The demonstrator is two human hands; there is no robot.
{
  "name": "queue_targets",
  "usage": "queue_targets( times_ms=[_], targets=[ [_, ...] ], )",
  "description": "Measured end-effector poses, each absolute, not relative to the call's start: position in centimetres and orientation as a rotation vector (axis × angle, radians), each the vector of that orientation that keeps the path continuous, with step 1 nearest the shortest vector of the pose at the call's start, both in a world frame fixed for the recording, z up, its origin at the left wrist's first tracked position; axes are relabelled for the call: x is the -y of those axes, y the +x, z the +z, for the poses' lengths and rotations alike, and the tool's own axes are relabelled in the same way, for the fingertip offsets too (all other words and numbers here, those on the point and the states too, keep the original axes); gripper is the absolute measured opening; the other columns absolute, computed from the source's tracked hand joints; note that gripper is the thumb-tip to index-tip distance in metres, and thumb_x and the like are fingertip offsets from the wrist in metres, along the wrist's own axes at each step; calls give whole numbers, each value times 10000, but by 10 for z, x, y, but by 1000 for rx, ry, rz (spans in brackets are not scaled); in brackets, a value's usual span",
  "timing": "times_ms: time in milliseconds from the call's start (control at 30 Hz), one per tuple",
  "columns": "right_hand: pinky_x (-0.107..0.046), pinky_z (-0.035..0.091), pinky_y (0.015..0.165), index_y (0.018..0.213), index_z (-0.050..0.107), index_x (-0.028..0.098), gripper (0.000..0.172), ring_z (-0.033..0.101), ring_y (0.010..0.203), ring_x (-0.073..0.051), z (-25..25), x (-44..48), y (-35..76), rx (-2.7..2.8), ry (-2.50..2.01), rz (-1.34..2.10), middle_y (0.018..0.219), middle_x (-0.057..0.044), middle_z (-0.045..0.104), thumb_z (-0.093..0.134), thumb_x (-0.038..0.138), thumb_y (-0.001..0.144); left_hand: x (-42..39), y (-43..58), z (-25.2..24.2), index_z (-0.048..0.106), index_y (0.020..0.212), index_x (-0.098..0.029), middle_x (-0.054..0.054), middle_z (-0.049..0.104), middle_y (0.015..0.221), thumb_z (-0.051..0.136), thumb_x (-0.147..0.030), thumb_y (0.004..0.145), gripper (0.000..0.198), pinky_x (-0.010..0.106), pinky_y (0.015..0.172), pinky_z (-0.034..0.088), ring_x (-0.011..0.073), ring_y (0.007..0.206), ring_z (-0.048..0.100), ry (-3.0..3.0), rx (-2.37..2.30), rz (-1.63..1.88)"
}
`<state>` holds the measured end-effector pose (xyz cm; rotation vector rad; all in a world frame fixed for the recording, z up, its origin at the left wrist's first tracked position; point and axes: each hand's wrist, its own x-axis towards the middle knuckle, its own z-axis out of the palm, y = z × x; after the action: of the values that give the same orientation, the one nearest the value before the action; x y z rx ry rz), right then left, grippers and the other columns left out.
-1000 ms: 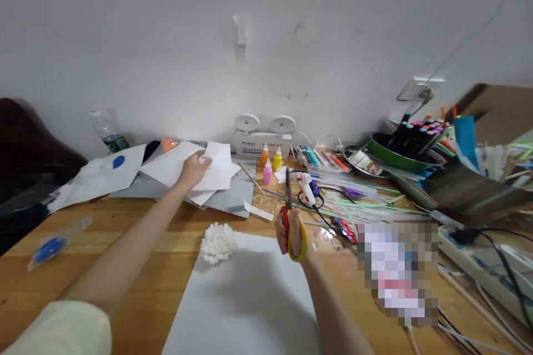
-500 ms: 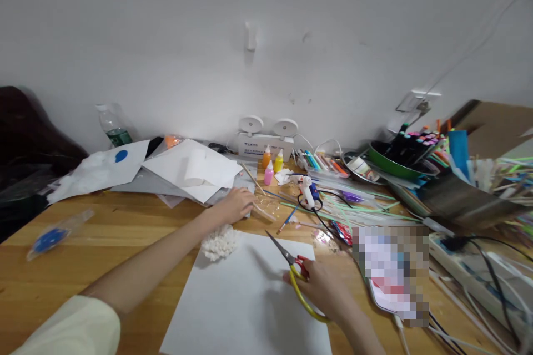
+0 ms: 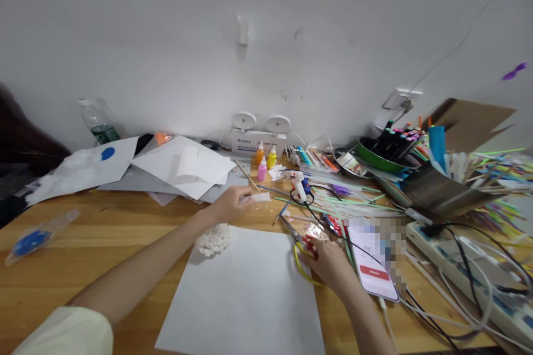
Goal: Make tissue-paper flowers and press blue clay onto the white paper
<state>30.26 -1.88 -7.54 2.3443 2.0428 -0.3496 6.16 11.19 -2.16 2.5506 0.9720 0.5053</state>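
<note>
My left hand [image 3: 233, 204] is closed on one end of a small clear plastic packet [image 3: 260, 197], which points to the right above the wooden table. Just below that hand, a clump of white crumbly bits [image 3: 214, 239] rests on the upper left corner of a white sheet of paper [image 3: 241, 299]. My right hand [image 3: 327, 258] grips scissors [image 3: 306, 277] by their red and yellow handles, low over the sheet's right edge. Their blades point up and left, towards a thin blue brush [image 3: 285, 209]. Some of the fingers on the handles are hidden.
A white glue gun [image 3: 298, 184] with a black cord lies behind the scissors. Small paint bottles [image 3: 261, 170] stand near the wall. To the right are a phone [image 3: 375, 272] and a power strip [image 3: 470, 288] with cables. Stacked papers [image 3: 208, 169] lie at the back left.
My left hand has taken up the clear packet and drawn it slightly left. My right hand has moved the scissors towards the sheet's right edge. The view has shifted a little.
</note>
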Motion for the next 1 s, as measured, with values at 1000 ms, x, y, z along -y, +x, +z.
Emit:
queue_targets(
  times_ms=[1000],
  targets=[
    [-267,467,638,728,631,158,169,579,672,-165,-76,20,215,-2579,2510,-1954,710,-50,640,572,313,761,-25,50,-37,528,733,-195,-19,559,653,377,-275,812,188,225,575,315,130,617,487,2234,-1035,332]
  ],
)
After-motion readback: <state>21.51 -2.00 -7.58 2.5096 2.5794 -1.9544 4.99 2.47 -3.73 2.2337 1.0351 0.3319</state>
